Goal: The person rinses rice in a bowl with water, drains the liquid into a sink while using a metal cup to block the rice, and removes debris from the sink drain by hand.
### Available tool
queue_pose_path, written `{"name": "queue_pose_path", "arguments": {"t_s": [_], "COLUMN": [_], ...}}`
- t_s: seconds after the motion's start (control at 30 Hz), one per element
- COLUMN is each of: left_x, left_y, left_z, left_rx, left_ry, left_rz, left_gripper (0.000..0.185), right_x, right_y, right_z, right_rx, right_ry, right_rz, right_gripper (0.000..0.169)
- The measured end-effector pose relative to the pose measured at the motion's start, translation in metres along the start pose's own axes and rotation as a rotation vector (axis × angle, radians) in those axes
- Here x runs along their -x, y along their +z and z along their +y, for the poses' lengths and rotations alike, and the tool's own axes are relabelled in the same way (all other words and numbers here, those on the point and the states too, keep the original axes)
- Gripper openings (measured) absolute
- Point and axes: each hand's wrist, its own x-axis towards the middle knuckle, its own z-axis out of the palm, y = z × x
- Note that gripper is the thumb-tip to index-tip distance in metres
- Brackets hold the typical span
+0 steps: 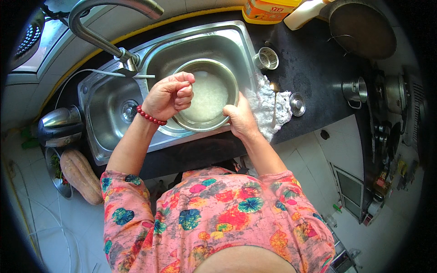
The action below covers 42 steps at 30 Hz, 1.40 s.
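A round stainless steel pot is held over the larger sink basin. Inside it, white grains that look like rice lie in cloudy water. My right hand grips the pot's right rim, thumb on top. My left hand, a red bead bracelet at its wrist, is curled into a loose fist above the pot's left rim. No object shows between its fingers; whether it touches the rim is hard to tell.
A curved faucet rises behind the smaller basin, with a thin white hose beside it. Right of the sink are a rumpled cloth, a spoon, a strainer cup and a small lid. A squash and an electric kettle stand left.
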Motion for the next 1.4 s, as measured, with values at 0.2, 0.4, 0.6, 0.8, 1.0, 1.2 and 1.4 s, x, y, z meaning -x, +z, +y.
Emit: {"name": "queue_pose_path", "arguments": {"t_s": [0.2, 0.4, 0.6, 0.8, 1.0, 1.2, 1.4], "left_x": [-0.001, 0.001, 0.001, -0.006, -0.021, -0.013, -0.012], "left_y": [-0.001, 0.015, 0.021, 0.013, -0.002, 0.026, 0.010], "left_z": [-0.010, -0.010, -0.014, -0.025, -0.037, -0.021, -0.019], "left_rx": [0.136, -0.188, -0.397, -1.371, -2.252, -1.994, -2.132], "left_ry": [0.035, 0.122, 0.194, 0.391, 0.139, 0.539, 0.287], "left_rz": [-0.077, 0.051, 0.152, 0.373, 0.306, 0.314, 0.308], "left_gripper": [0.020, 0.029, 0.026, 0.016, 0.022, 0.024, 0.012], "right_x": [-0.001, 0.001, 0.002, -0.001, 0.000, -0.004, -0.010], "right_y": [-0.002, -0.001, 0.000, 0.000, 0.001, -0.005, -0.001], "right_z": [0.004, 0.001, 0.001, 0.006, 0.007, 0.009, 0.004], "right_rx": [0.001, -0.002, -0.001, 0.000, 0.003, -0.008, -0.016], "right_ry": [-0.022, 0.017, 0.015, -0.007, 0.015, -0.040, -0.012], "right_rz": [-0.004, -0.002, -0.009, -0.011, -0.006, -0.005, -0.018], "right_gripper": [0.058, 0.059, 0.059, 0.057, 0.056, 0.056, 0.057]}}
